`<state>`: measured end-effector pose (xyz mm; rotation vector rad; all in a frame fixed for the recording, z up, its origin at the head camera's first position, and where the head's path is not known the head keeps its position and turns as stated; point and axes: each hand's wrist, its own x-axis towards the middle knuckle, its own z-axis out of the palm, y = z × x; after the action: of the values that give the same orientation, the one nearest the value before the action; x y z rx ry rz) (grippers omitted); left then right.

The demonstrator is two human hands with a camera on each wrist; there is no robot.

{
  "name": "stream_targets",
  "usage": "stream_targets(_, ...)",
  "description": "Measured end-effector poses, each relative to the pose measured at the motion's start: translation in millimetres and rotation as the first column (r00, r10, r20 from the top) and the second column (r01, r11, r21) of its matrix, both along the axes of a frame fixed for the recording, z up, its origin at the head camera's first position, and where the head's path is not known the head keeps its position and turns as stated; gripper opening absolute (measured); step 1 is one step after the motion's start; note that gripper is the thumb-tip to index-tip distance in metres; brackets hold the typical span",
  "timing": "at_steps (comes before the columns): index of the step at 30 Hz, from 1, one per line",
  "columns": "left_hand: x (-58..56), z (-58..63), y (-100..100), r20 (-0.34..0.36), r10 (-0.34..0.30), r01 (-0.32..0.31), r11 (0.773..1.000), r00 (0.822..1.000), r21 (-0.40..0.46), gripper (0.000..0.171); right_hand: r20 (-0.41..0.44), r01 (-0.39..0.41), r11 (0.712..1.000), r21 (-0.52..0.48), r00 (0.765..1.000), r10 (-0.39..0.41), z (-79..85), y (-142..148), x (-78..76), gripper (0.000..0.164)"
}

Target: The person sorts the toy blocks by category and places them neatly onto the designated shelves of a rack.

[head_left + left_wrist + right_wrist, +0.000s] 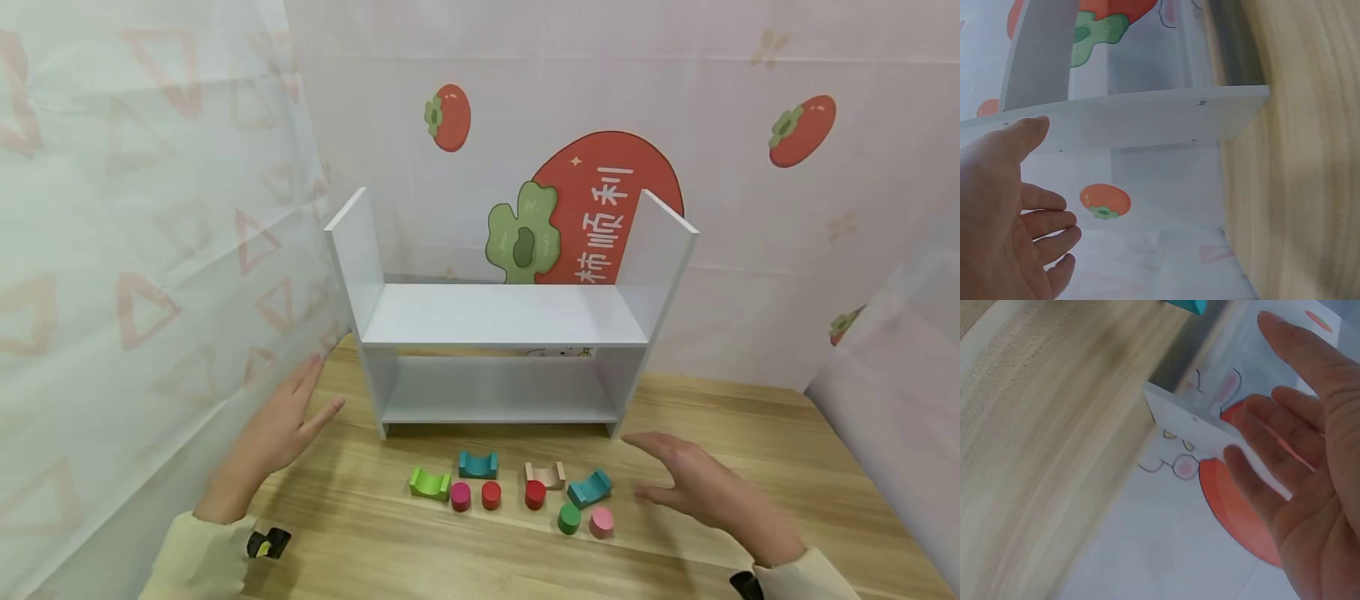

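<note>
Shelf (502, 315) and blocks (491, 495) on wooden table (420, 558)

White Chinese characters (602, 231) stand on the big red persimmon (573, 204) printed on the backdrop (735, 317), seen behind the white shelf (656, 258). Three can be read, 柿顺利, turned on their side so that the line climbs from bottom to top: 柿 lowest, at the rear edge of the upper board (504, 314), 顺 in the middle, 利 at the top. A yellow mark on the black wrist device (268, 543) by the left sleeve (197, 557) is too small to read.
</note>
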<state>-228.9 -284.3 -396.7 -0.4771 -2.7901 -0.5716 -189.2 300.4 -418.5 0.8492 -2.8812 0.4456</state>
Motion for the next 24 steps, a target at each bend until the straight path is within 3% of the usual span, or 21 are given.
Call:
stream_targets(3,-4.7,12.2,-0.1,-0.012,-0.004,0.004,1.000,1.000,0.013,0.086,0.003,-0.087,0.996,0.020,0.996,0.087,-7.2,-6.3,-11.6,0.061)
stream_targets(7,-10.3,30.3,1.4,-0.054,-0.003,0.003,1.000,0.999,-0.006,0.087,0.008,-0.143,0.989,0.035,0.990,0.143,-18.4,-13.8,-24.0,0.056)
stream_targets(17,-16.7,85.8,16.5,-0.207,-0.011,0.011,1.000,0.978,-0.001,0.089,0.090,-0.171,0.985,-0.001,0.981,0.170,-34.3,-19.8,-32.9,0.050)
stream_targets(20,-18.0,99.4,19.1,-0.298,-0.018,0.026,0.999,0.954,0.022,0.091,0.095,-0.174,0.985,-0.009,0.980,0.174,-38.7,-18.9,-32.5,0.050)
stream_targets(24,-22.8,115.2,22.8,-0.432,-0.038,0.058,0.998,0.901,0.034,0.092,0.096,-0.190,0.982,-0.011,0.977,0.190,-43.0,-20.4,-33.5,0.051)
